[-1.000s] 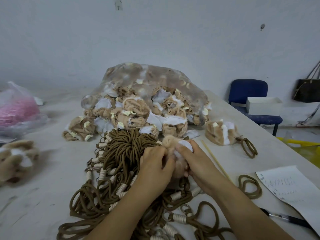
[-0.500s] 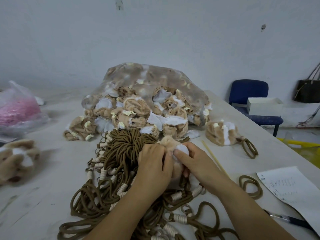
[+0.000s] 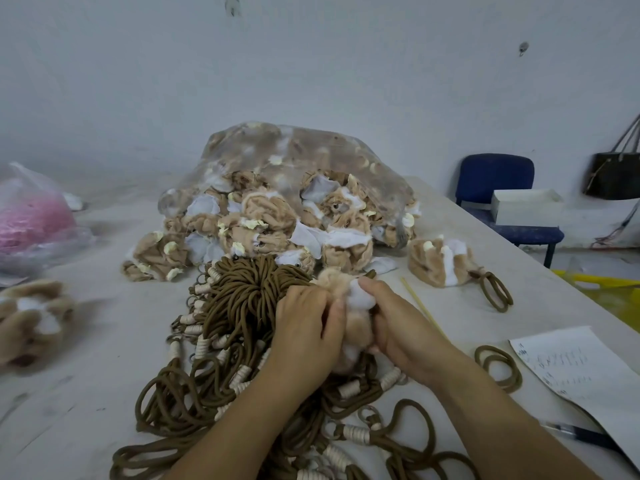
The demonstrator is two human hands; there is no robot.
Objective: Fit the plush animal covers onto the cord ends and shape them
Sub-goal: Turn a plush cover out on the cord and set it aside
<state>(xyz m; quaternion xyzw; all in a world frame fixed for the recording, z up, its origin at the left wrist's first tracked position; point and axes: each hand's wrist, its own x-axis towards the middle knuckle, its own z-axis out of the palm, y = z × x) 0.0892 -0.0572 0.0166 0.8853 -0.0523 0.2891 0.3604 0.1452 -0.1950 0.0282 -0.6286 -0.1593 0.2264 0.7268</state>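
Observation:
A tan and white plush cover [image 3: 354, 308] is squeezed between both hands above a heap of brown cords [image 3: 239, 306] with white-wrapped ends and rings. My left hand [image 3: 306, 327] grips its left side with curled fingers. My right hand [image 3: 398, 323] holds the right side, thumb pressing into the white part. The cord end inside the cover is hidden. A clear bag [image 3: 294, 168] spills many inside-out plush covers [image 3: 263, 223] behind the cords. One fitted plush [image 3: 438, 261] with its cord loop [image 3: 493, 289] lies to the right.
A thin wooden stick [image 3: 420, 308] lies right of my hands. A coiled cord [image 3: 498, 367], a written sheet [image 3: 578, 375] and a pen [image 3: 585, 436] sit near the table's right edge. More plush [image 3: 31, 313] and a pink bag [image 3: 27, 216] are at left. A blue chair [image 3: 498, 199] stands beyond.
My hands stay in place, kneading the plush cover. More of its white part now shows between my right thumb and fingers.

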